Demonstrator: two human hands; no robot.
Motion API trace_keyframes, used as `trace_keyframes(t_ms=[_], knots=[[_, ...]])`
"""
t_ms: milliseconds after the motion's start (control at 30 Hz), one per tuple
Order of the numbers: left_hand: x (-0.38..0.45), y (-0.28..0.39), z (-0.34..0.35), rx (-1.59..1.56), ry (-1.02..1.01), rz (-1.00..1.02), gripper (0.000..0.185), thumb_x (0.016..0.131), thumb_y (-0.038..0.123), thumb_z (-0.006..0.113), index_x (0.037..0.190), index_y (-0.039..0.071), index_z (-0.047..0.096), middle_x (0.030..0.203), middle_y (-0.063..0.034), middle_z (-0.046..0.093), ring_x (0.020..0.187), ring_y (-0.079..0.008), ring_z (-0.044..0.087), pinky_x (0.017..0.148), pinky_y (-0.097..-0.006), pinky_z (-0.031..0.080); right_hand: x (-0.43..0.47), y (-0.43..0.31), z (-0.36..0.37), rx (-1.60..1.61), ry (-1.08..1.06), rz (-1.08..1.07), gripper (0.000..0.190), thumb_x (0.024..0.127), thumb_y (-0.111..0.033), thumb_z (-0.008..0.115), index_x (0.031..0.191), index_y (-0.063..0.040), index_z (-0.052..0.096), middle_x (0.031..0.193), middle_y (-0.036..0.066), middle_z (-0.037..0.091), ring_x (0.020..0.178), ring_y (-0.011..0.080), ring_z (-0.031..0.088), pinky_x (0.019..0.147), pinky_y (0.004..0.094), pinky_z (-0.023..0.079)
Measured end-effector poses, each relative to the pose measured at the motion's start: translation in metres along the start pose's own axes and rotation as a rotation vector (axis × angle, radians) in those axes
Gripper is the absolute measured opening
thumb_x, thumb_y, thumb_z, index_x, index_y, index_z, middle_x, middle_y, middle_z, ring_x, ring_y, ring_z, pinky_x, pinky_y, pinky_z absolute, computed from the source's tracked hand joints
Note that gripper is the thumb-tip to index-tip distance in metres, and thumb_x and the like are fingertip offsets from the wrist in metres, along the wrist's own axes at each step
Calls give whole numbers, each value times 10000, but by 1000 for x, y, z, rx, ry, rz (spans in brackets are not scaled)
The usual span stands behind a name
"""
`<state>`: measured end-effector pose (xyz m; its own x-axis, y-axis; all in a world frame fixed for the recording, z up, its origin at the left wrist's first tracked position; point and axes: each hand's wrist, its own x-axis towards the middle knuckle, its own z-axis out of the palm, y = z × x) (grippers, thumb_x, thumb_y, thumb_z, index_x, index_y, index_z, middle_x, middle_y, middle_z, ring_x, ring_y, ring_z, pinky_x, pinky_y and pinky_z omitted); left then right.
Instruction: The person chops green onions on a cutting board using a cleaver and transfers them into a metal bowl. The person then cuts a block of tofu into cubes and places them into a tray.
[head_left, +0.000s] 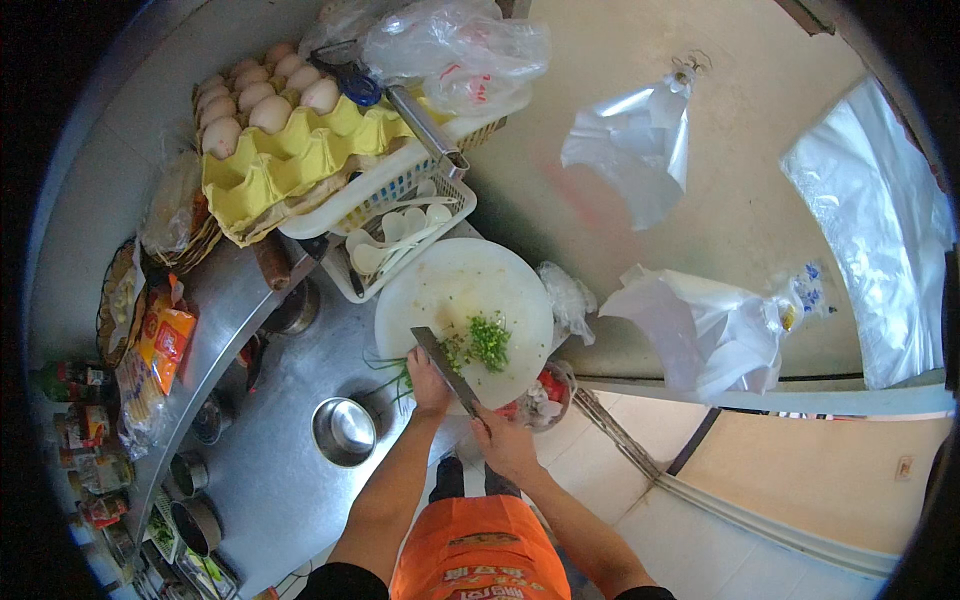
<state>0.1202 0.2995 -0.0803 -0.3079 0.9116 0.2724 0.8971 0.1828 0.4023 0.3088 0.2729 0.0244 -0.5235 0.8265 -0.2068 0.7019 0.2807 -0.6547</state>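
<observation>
On a round white cutting board (480, 274) lies a pile of chopped green onions (489, 343). My right hand (506, 444) grips the handle of a cleaver (448, 369), whose blade stands between the chopped pile and my left hand. My left hand (427, 381) rests at the board's lower left edge, holding long green onion stalks (397, 381) close to the blade; their ends stick out to the left past the board. A metal bowl (344, 432), seemingly empty, sits on the steel counter (289, 480) left of my forearms.
Above the board stands a white basket (469, 196) of plastic spoons. An egg tray (262, 180) lies farther up left, with a peeler and plastic bags near it. A shelf edge with jars and pots runs along the left. Trash in a bin (551, 397) stands right of the board.
</observation>
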Motion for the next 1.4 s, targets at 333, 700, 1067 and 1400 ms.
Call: trace_keyframes(t_ms=[333,700,1067,1400], knots=[[-4,-16,15,-7,24,-14,369,779,32,599,1144,-1,559,1125,-199,524,1075,-411,487,941,-511,407,10,-3,-6,151,-3,41,375,1015,-290,537,1312,-77,620,931,294,685,880,477,671,782,528,532],[4,-14,1,-59,40,-124,340,817,78,598,1145,2,548,1097,-195,537,1079,-406,504,974,-537,390,5,2,-22,204,-67,204,407,1021,-322,538,1338,-80,620,942,268,703,868,450,691,774,512,546],[-7,-26,2,12,34,-112,353,831,106,613,1166,-1,585,1126,-184,555,1096,-393,510,990,-521,391,-1,1,-17,196,-40,71,428,1023,-342,527,1342,-71,617,900,268,696,859,428,689,772,502,537],[-12,-27,10,59,24,-57,369,790,94,620,1149,9,612,1179,-169,534,1131,-388,481,978,-507,402,-9,-1,6,46,-75,69,430,1024,-309,510,1377,-73,580,1084,265,692,947,439,682,821,513,542]])
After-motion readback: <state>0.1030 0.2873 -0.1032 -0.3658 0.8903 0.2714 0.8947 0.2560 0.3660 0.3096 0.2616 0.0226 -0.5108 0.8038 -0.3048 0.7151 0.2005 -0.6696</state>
